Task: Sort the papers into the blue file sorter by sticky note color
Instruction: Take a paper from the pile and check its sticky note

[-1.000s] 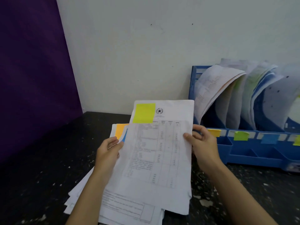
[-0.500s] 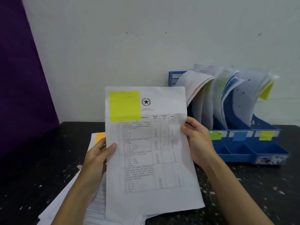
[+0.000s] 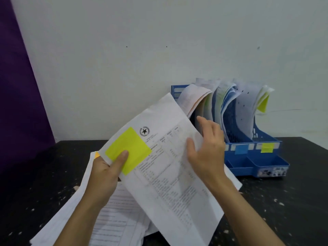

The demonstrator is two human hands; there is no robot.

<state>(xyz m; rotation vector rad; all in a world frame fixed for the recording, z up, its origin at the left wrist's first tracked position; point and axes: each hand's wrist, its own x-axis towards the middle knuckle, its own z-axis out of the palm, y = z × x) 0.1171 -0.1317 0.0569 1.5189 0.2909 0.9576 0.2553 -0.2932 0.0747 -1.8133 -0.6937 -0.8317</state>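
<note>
A printed sheet (image 3: 170,167) with a yellow sticky note (image 3: 130,146) is lifted above the table and tilted to the right. My left hand (image 3: 106,173) pinches its upper left corner, thumb lying on the note. My right hand (image 3: 207,150) lies on the sheet's right side with fingers spread and loose. The blue file sorter (image 3: 266,162) stands at the back right against the wall, its slots full of curling papers; blue and yellow tabs mark its front rail. One paper in the rightmost slot shows a yellow note (image 3: 263,104).
A loose pile of papers (image 3: 113,221) lies on the black speckled table (image 3: 292,201) beneath my arms, an orange note peeking out at its top. A purple panel (image 3: 19,103) stands at the left; the white wall is behind.
The sheet has swung from upright to tilted right. My left thumb moved up onto the yellow note. My right hand loosened its hold on the sheet's right edge and spread its fingers.
</note>
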